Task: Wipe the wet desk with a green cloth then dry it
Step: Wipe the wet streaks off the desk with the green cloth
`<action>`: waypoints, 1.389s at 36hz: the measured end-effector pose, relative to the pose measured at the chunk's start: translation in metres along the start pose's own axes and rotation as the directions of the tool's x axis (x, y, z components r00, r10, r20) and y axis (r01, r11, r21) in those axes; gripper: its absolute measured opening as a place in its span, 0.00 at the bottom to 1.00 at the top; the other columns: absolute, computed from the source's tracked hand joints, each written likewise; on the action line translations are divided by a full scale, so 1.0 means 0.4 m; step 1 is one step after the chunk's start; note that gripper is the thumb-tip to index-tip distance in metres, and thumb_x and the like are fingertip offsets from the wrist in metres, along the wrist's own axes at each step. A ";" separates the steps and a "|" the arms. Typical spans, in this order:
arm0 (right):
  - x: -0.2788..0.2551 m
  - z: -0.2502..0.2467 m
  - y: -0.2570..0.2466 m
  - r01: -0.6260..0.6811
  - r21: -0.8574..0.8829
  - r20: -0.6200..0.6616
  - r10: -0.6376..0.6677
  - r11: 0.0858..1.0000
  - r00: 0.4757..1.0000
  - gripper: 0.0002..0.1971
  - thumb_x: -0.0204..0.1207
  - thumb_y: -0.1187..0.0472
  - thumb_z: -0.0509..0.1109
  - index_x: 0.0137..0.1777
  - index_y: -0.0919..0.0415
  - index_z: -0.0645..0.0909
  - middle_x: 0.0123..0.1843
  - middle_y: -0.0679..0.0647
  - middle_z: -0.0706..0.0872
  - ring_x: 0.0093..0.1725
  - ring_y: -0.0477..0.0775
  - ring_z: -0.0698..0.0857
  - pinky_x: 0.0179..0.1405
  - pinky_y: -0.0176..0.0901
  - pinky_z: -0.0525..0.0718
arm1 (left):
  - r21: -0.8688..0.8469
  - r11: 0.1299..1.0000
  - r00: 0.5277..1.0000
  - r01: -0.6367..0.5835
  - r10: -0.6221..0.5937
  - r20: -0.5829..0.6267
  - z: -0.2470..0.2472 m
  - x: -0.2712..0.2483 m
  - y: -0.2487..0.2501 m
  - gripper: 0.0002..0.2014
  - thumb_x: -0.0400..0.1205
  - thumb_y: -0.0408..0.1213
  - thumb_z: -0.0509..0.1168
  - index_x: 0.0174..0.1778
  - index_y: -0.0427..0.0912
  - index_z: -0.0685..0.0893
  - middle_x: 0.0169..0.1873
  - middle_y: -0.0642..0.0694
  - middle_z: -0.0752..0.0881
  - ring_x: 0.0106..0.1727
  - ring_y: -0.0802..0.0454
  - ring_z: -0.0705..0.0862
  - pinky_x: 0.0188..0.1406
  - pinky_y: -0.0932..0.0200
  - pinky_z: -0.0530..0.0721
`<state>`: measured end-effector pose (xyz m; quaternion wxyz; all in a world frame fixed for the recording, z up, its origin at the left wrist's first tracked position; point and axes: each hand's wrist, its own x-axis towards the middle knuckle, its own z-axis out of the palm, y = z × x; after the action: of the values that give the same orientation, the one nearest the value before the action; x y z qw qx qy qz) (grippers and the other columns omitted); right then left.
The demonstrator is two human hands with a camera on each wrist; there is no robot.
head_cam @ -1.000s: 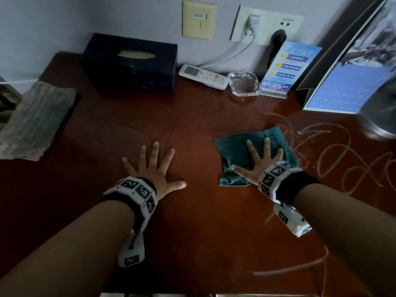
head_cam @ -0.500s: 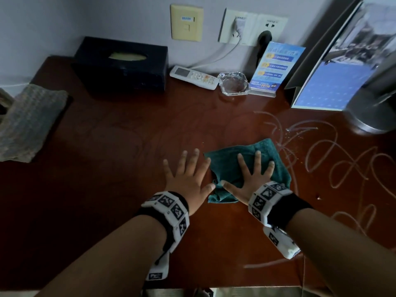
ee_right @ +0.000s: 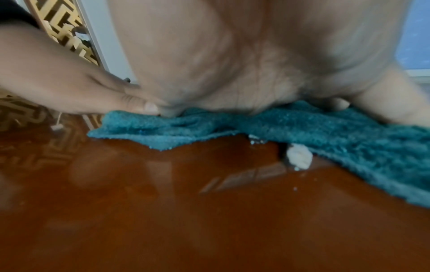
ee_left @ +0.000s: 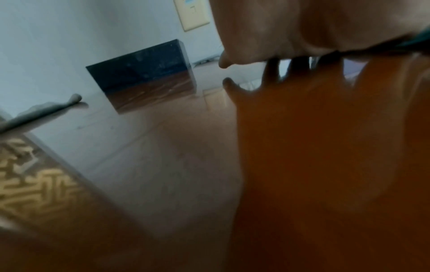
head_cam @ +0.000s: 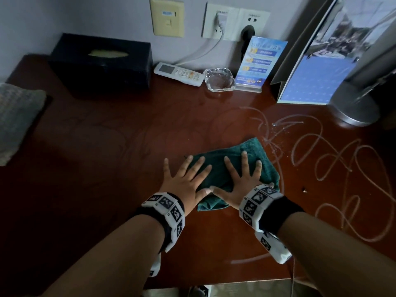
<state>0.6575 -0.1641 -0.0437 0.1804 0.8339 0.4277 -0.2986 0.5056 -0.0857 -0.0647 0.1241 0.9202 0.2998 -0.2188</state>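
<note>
A dark green cloth [head_cam: 216, 174] lies crumpled on the red-brown desk [head_cam: 120, 159] near its middle. My right hand [head_cam: 240, 179] presses flat on the cloth with fingers spread. My left hand [head_cam: 184, 181] lies flat beside it, its fingers and thumb overlapping the cloth's left edge. White wet streaks [head_cam: 334, 161] loop over the desk to the right of the cloth. In the right wrist view the cloth [ee_right: 302, 132] bunches under my palm, with a small white tuft [ee_right: 299, 156] at its edge. The left wrist view is blurred; my left palm [ee_left: 314, 27] hovers over its reflection.
Along the back stand a black tissue box [head_cam: 100, 65], a white remote [head_cam: 179, 73], a glass ashtray [head_cam: 218, 79], a blue sign card [head_cam: 258, 63], a standing folder [head_cam: 321, 52] and a round metal base [head_cam: 353, 106]. A grey cloth [head_cam: 15, 121] lies at the left edge.
My left hand has slid right across the desk and now overlaps the cloth next to my right hand. The cloth and right hand shifted slightly left and nearer.
</note>
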 end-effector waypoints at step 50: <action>0.234 -0.121 -0.188 0.167 0.068 -0.227 -0.147 0.984 0.963 0.49 0.71 0.23 0.51 0.84 0.46 0.35 0.84 0.46 0.29 0.83 0.52 0.33 0.75 0.77 0.38 | -0.192 0.947 0.960 0.257 -0.227 0.165 0.022 -0.057 -0.074 0.44 0.75 0.74 0.45 0.74 0.63 0.23 0.73 0.51 0.16 0.75 0.44 0.18 0.65 0.23 0.26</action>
<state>0.6552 -0.0378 -0.0717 0.0710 0.8324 0.4966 -0.2354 0.4683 -0.0769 -0.0645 0.2144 0.8401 0.4228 -0.2636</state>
